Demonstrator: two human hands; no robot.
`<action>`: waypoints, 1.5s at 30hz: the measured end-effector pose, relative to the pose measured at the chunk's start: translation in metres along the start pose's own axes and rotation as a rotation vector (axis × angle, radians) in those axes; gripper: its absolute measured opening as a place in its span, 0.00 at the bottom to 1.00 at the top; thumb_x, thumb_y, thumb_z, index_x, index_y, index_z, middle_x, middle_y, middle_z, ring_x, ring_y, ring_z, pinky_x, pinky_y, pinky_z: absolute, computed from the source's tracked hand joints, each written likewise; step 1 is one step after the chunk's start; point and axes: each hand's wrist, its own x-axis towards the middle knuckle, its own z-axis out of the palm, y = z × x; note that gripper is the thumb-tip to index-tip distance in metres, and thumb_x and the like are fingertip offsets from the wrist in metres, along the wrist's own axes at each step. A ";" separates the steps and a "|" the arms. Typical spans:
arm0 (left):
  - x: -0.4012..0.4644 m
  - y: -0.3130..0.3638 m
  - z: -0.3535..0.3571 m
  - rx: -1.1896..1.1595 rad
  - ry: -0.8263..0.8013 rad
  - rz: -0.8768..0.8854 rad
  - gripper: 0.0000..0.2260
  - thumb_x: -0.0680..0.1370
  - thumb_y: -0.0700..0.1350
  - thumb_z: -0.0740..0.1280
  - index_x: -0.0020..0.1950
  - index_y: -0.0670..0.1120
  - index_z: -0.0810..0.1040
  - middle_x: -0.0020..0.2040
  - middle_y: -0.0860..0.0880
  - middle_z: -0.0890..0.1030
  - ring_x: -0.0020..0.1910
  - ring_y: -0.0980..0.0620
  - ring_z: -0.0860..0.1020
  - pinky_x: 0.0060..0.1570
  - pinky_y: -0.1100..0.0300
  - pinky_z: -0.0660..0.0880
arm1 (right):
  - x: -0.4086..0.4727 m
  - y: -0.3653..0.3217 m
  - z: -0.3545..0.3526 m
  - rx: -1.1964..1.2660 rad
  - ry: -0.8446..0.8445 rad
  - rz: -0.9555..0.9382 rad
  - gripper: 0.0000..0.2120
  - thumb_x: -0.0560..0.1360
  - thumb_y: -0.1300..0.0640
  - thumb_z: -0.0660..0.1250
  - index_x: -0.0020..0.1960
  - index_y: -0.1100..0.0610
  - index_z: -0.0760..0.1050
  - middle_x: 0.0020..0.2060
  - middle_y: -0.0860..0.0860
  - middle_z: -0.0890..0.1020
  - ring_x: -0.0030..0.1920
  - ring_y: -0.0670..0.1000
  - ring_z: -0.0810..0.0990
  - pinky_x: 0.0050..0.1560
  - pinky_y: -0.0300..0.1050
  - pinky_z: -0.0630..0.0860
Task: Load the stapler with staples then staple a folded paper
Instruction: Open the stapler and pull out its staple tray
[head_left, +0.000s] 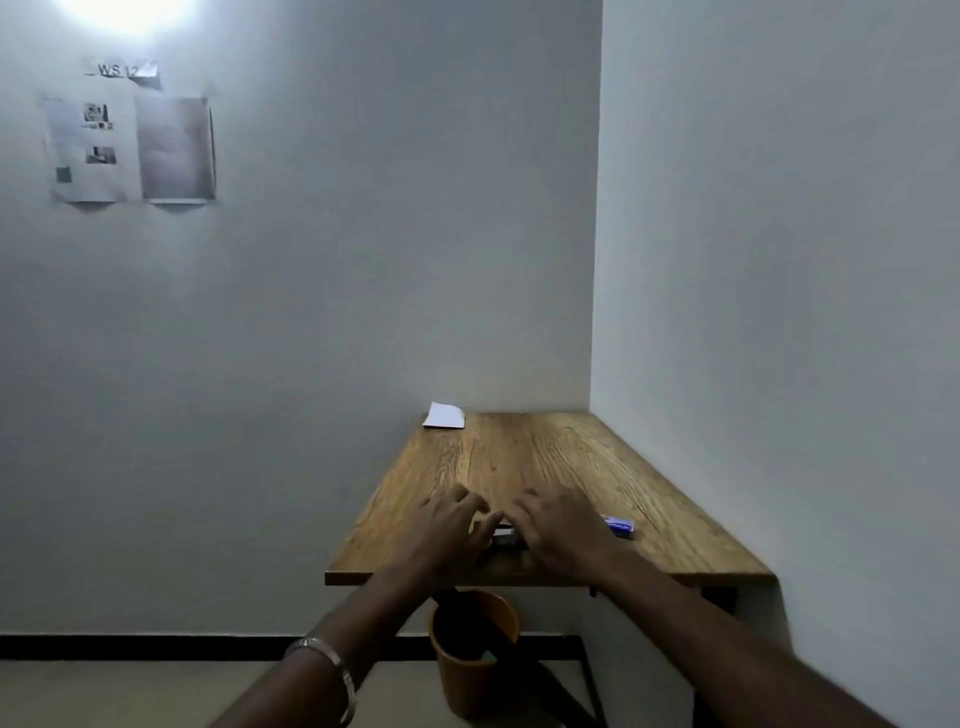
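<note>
Both my hands rest on the wooden table (519, 467) near its front edge. Between them lies a small dark stapler (505, 535), mostly hidden by my fingers. My left hand (452, 530) touches its left side with curled fingers. My right hand (563, 535) covers its right end. Whether either hand grips it is unclear. A small blue and white staple box (619, 526) lies just right of my right hand. A folded white paper (444, 415) sits at the table's far left corner against the wall.
The table stands in a corner, with walls behind and to the right. An orange bin (472, 654) stands on the floor under the table's front edge. Printed sheets (130, 148) hang on the wall at upper left.
</note>
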 end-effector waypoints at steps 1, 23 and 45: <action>-0.003 -0.003 0.002 0.001 -0.034 -0.016 0.22 0.80 0.65 0.53 0.63 0.53 0.76 0.63 0.52 0.76 0.58 0.54 0.75 0.54 0.59 0.70 | 0.001 0.000 0.004 0.041 -0.021 0.011 0.21 0.82 0.45 0.51 0.62 0.55 0.76 0.60 0.53 0.80 0.61 0.55 0.75 0.63 0.53 0.69; 0.014 -0.003 0.014 -0.970 0.205 -0.264 0.27 0.72 0.37 0.75 0.68 0.51 0.72 0.56 0.51 0.76 0.52 0.54 0.81 0.40 0.66 0.79 | 0.019 -0.003 0.028 1.097 0.009 0.346 0.13 0.75 0.51 0.72 0.59 0.52 0.79 0.50 0.46 0.83 0.49 0.43 0.81 0.46 0.36 0.77; 0.027 0.016 0.016 -1.051 -0.113 -0.297 0.10 0.79 0.48 0.68 0.50 0.42 0.84 0.45 0.41 0.86 0.46 0.40 0.85 0.51 0.41 0.80 | 0.026 0.001 0.029 1.598 0.213 0.634 0.07 0.74 0.57 0.74 0.45 0.62 0.83 0.39 0.58 0.87 0.39 0.58 0.88 0.38 0.54 0.85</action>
